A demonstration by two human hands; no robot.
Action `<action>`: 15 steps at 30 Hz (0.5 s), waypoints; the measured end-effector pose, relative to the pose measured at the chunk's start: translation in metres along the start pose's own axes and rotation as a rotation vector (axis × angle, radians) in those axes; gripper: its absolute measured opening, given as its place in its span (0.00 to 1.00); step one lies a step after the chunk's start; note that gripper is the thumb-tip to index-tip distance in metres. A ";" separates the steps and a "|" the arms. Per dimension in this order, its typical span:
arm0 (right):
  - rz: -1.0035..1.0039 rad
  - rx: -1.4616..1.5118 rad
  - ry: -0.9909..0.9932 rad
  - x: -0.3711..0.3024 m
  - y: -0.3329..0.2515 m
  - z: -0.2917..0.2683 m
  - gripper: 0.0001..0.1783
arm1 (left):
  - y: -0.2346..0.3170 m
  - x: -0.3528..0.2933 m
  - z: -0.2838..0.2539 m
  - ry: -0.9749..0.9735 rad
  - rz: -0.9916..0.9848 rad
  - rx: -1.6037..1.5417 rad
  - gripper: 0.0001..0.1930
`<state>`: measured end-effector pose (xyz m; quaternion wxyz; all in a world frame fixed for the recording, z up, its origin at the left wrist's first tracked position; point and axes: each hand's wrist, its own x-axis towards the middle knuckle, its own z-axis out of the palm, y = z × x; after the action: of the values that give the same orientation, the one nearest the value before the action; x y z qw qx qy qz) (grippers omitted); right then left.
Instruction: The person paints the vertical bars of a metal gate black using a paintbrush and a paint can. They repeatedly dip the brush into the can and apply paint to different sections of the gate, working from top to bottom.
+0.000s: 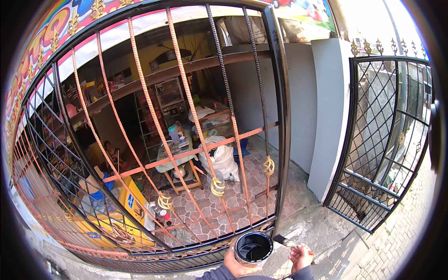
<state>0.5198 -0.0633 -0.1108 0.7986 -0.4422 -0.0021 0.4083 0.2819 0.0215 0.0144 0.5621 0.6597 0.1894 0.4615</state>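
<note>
My left hand (236,267) is wrapped round an open can of black paint (254,247) near the lower edge. Just right of the can, my right hand (300,255) grips a paintbrush (283,240), its dark bristles pointing left toward the can's rim. Beyond them stands a metal gate (280,116) with twisted bars. Its frame and the upper parts of the right-hand bars are black, while other bars (179,65) and the crossbar (200,148) are reddish-orange. Gold ornaments (217,186) sit on several bars.
Behind the bars are a small table (179,163), a white sack (221,158) and a yellow box (133,205) on a stone-patterned floor (205,207). A grey pillar (329,116) stands to the right, beside a black lattice gate (378,140). Paving (387,249) runs along the right.
</note>
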 end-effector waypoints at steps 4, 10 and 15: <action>0.020 -0.021 -0.028 0.011 -0.004 0.006 0.12 | -0.002 0.008 -0.007 0.010 -0.315 -0.258 0.55; -0.052 0.012 -0.070 0.008 -0.007 0.014 0.13 | 0.001 0.007 -0.012 0.030 -0.202 -0.080 0.54; 0.018 -0.138 -0.025 -0.004 0.001 0.006 0.14 | 0.006 0.005 -0.012 0.024 -0.193 -0.089 0.54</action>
<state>0.5140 -0.0615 -0.1060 0.7625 -0.4909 -0.0361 0.4199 0.2730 0.0297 0.0214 0.6303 0.6071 0.2383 0.4211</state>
